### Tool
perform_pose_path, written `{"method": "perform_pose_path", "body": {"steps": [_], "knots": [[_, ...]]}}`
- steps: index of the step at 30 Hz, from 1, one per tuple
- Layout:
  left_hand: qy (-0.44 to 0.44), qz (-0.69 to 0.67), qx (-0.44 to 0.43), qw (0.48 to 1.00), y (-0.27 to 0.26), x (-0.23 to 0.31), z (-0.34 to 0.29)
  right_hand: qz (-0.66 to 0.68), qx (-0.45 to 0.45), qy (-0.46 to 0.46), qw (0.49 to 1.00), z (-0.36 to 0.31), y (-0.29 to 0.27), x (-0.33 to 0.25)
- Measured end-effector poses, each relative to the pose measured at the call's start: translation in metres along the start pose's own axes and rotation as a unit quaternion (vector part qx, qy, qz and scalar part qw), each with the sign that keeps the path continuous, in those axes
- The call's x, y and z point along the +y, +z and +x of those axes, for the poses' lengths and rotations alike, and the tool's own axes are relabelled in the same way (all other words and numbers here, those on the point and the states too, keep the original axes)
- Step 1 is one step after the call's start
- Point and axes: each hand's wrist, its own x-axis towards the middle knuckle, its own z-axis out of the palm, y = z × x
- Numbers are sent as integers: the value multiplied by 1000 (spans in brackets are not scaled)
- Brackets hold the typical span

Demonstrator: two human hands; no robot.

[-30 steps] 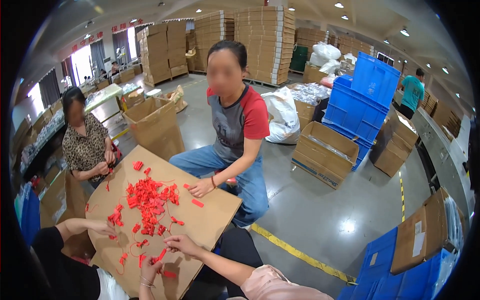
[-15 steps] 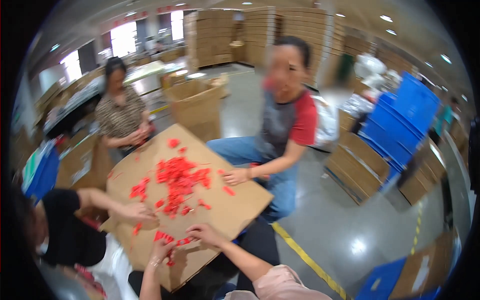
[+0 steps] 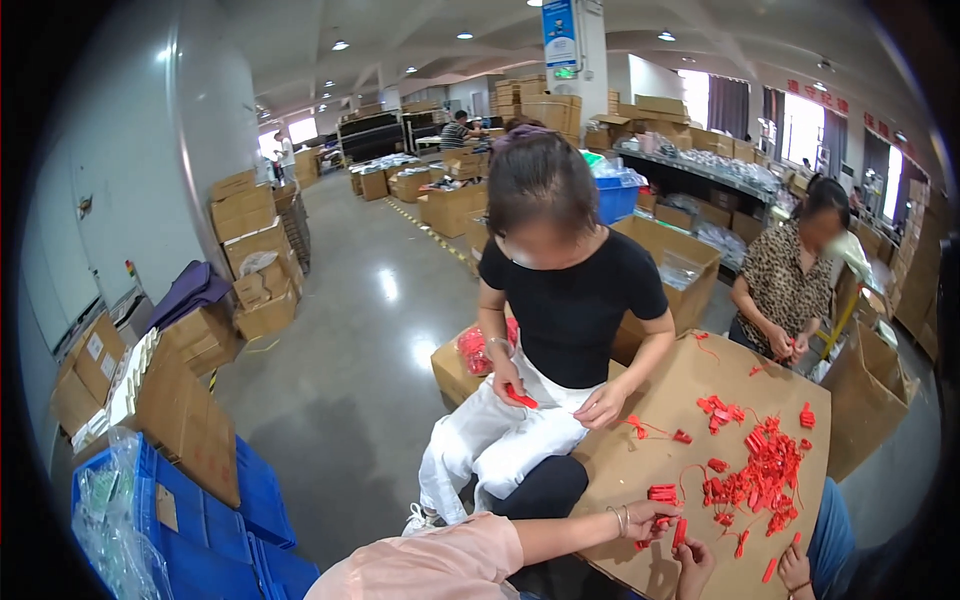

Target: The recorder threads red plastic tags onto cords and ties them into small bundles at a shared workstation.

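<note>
Lower frame: left hand [image 3: 648,520] gripping a red tag [image 3: 661,494], right hand [image 3: 695,562] pinching another red tag [image 3: 680,532] over the cardboard sheet [image 3: 690,400].

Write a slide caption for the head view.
Left hand and right hand handle red plastic pieces on a cardboard sheet.

- Sleeve [image 3: 430,560] – pale pink, soft loose cloth, creased; it shows to the left of the cardboard sheet [image 3: 690,400] and ends in a rolled-looking cuff short of the sheet's near edge.
- Forearm [image 3: 565,535] – bare from that cuff onward to the sheet's edge.
- Bracelet [image 3: 621,520] – a thin, pale ring about the wrist, right at the sheet's near edge.
- Second hand [image 3: 695,565] – bare, over the sheet's lower part; no sleeve shows.
</note>
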Motion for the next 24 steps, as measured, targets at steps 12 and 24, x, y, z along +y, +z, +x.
{"method": "perform_pose_path", "body": {"steps": [12,24], "knots": [[6,159,15,987,8,-17,5,48,-63,-16,997,-3,15,-24],[-41,334,-138,931,1,-35,9,218,52,69,972,-8,7,-34]]}}
